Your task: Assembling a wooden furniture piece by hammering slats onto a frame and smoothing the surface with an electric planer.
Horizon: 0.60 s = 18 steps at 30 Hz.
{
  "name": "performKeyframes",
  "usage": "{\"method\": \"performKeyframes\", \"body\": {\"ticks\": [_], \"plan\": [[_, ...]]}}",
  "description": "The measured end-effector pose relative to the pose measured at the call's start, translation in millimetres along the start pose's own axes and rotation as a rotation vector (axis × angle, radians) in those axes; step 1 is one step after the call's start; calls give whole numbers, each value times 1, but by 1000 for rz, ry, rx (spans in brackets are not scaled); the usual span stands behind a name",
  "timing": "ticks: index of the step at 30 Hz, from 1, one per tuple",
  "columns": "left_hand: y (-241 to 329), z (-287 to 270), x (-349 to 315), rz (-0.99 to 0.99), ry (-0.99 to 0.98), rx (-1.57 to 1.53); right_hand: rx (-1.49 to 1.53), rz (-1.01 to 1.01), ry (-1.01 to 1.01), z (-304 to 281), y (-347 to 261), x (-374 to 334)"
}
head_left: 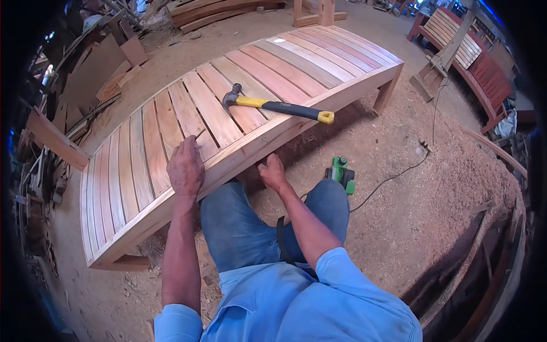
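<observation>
My left hand [186, 166] rests on the slats of a long wooden bench [228, 154], close to its near rail. Its fingers are drawn together, and a thin dark pointed piece [199, 134] sticks out past the fingertips; its kind is too small to tell. Below the rail's outer side, my right hand [274, 171] is curled with the thumb up, partly against the shadow under the bench; anything in it is hidden. A claw hammer [273, 106] with a yellow and black handle lies across the slats to the right, its handle end jutting past the rail.
A green power planer [341, 174] sits on the shaving-strewn floor beside my right knee, a black cord [393, 175] trailing right. Boards [91, 74] lean at the far left. A slatted reddish bench [467, 57] stands at the far right, with a wooden stand [433, 74] before it.
</observation>
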<state>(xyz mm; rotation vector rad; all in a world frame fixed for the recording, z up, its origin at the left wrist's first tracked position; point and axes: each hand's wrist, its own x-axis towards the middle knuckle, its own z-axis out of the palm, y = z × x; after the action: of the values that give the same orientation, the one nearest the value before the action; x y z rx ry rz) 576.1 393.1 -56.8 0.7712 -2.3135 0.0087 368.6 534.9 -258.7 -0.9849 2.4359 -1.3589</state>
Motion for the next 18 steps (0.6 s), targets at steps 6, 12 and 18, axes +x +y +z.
{"method": "performKeyframes", "body": {"ticks": [6, 12, 18], "plan": [[-15, 12, -2, -7, 143, -175, -383, 102, -275, -149, -135, -25], [62, 37, 33, -3, 40, -409, -739, -647, 490, -195, -124, 55], [71, 52, 37, -68, -44, -350, -808, -380, -54, -217, -137, 48]]}}
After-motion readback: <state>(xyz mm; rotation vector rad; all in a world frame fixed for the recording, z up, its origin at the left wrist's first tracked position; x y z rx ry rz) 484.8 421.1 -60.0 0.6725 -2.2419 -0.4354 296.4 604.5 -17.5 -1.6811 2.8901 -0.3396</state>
